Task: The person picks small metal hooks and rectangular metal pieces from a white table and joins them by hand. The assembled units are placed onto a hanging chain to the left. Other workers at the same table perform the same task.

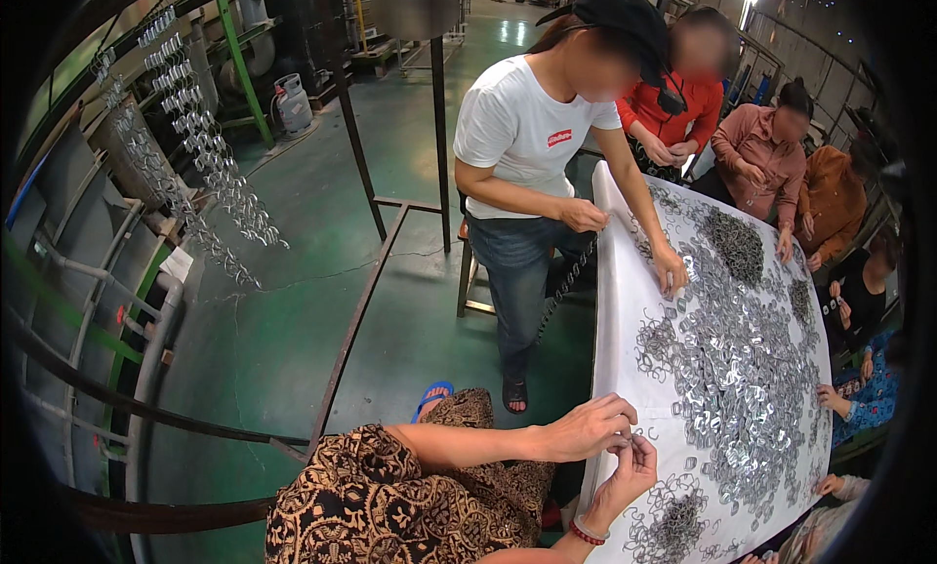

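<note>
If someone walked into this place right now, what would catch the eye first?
Probably the long white table on the right, strewn with heaps of small shiny metal pieces, with several people working around it. At its near edge, the left hand and right hand meet over a tiny metal piece. On the left, strings of the same shiny parts hang from a rack above the green floor.

metal clips (727, 369): shiny, silvery | table cover (615, 349): white, smooth, matt
</note>
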{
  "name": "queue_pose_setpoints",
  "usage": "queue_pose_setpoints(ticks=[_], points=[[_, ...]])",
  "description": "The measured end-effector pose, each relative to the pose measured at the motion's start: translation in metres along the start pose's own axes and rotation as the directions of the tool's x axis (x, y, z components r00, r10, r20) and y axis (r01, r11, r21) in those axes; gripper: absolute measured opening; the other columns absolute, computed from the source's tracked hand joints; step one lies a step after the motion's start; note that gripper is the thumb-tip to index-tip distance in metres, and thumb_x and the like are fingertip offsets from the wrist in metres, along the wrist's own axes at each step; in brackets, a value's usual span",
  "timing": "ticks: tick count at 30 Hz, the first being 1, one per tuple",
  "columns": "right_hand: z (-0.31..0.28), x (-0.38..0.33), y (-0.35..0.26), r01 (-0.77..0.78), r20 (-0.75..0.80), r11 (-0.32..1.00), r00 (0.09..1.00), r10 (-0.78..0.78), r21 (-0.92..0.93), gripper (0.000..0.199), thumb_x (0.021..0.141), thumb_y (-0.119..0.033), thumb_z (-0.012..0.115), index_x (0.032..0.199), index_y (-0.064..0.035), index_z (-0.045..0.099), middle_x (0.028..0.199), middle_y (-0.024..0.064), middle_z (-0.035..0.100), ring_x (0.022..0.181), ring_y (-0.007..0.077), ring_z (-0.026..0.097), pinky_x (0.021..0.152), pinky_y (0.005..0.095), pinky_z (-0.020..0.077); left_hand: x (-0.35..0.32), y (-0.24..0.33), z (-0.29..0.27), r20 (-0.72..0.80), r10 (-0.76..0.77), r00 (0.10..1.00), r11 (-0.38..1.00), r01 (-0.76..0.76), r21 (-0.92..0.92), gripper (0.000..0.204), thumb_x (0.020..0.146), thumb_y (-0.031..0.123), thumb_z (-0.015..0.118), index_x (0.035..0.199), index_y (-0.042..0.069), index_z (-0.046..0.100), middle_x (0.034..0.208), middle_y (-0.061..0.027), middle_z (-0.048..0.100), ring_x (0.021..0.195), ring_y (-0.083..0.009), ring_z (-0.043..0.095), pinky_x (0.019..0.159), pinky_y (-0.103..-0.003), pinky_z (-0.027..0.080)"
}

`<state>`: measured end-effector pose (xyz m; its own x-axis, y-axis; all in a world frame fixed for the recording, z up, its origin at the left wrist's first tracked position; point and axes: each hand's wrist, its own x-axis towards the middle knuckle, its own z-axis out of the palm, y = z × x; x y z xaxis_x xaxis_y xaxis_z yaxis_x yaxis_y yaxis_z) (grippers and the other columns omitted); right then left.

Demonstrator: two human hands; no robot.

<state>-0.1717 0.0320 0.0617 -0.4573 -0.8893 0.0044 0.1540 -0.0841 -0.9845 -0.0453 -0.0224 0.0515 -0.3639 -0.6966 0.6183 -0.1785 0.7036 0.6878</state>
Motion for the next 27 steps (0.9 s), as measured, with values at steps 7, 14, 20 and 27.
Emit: queue_pose_setpoints(ticks=[7,14,20,27], points=[[-0.022,0.011,-0.011,0.203,0.218,0.965,0.962,-0.165,-0.165,0.011,0.084,0.010,0.065,0.094,0.0056,0.064,0.088,0.0087,0.063,0.080,0.0168,0.061,0.069,0.0266,0.0522,0.009,-0.009,-0.006,0.047,0.035,0.998,0.957,-0.020,-0.291,0.016,0.082,0.006,0.069,0.096,0.002,0.063,0.097,-0.0097,0.063,0.094,-0.0274,0.062,0.082,-0.039,0.050],[-0.178,0.107,-0.046,0.179,-0.059,0.785,0.963,-0.264,-0.593,0.024,0.090,-0.012,0.063,0.108,0.0036,0.069,0.076,0.0067,0.067,0.068,0.0114,0.061,0.061,0.0261,0.0482,0.000,-0.026,-0.007,0.118,-0.033,0.992,0.967,0.062,-0.248,0.018,0.078,-0.012,0.064,0.091,0.000,0.065,0.092,-0.0118,0.070,0.086,-0.0255,0.066,0.078,-0.035,0.053],[-0.219,0.171,0.010,0.002,-0.015,0.333,0.999,-0.048,-0.943,0.034,0.079,-0.015,0.070,0.105,0.0059,0.069,0.084,0.0248,0.070,0.075,0.0320,0.070,0.071,0.0384,0.0544,-0.005,-0.028,-0.007,0.168,-0.124,0.978,0.944,0.168,-0.283,0.016,0.079,-0.011,0.067,0.089,0.000,0.060,0.089,-0.0103,0.069,0.085,-0.0258,0.065,0.083,-0.038,0.050],[-0.232,0.196,0.073,0.016,0.004,0.223,0.999,-0.052,-0.975,0.040,0.063,-0.014,0.080,0.097,0.0052,0.072,0.089,0.0258,0.070,0.078,0.0331,0.070,0.074,0.0394,0.0549,-0.017,-0.032,-0.008,0.155,-0.198,0.968,0.941,0.232,-0.246,0.014,0.080,-0.008,0.068,0.089,0.000,0.061,0.087,-0.0094,0.069,0.086,-0.0249,0.067,0.087,-0.039,0.051]])
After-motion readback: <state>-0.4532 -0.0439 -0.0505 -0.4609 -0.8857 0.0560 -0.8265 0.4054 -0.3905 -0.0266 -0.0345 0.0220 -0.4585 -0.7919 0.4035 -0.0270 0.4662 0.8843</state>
